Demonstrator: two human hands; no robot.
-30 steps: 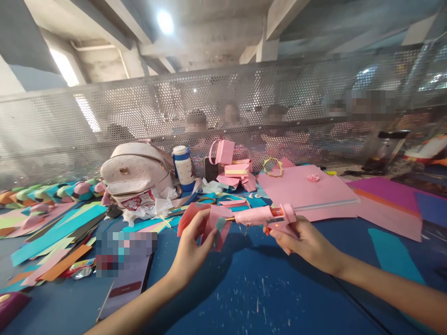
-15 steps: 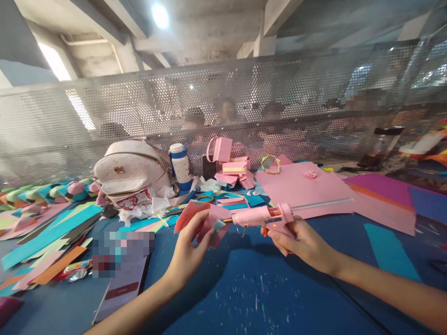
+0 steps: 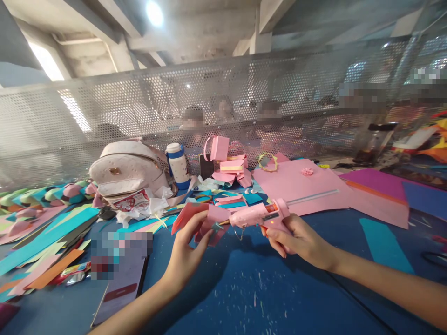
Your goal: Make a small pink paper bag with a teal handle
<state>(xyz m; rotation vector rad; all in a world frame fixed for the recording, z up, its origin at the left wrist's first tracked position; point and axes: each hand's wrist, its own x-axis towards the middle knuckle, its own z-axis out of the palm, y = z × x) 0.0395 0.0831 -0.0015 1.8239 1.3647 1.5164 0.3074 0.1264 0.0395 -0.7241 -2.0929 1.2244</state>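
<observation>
My right hand [image 3: 296, 235] is closed around the handle of a pink glue gun [image 3: 249, 215], with a clear glue stick [image 3: 314, 197] jutting from its back end. The gun's nozzle points left and meets a small light-blue paper piece [image 3: 217, 227] at my left fingertips; whether they touch I cannot tell. Between thumb and fingers, my left hand [image 3: 190, 242] pinches folded pink paper [image 3: 216, 215] together with that small piece. Both hands are raised over the blue table [image 3: 223, 298]. Part of the folded paper is hidden behind my left fingers.
A phone [image 3: 122, 284] lies left of my left arm, beside paper strips [image 3: 52, 237]. Behind stand a white backpack [image 3: 127, 170], a bottle [image 3: 178, 165] and folded pink paper boxes [image 3: 232, 165]. Large pink sheets [image 3: 296, 186] lie back right. The gun's black cord [image 3: 359, 302] runs under my right forearm.
The glue gun's nozzle has shifted slightly down and left onto the small light-blue paper piece, which now appears tilted. My left hand keeps its pinch; the whole view has shifted slightly.
</observation>
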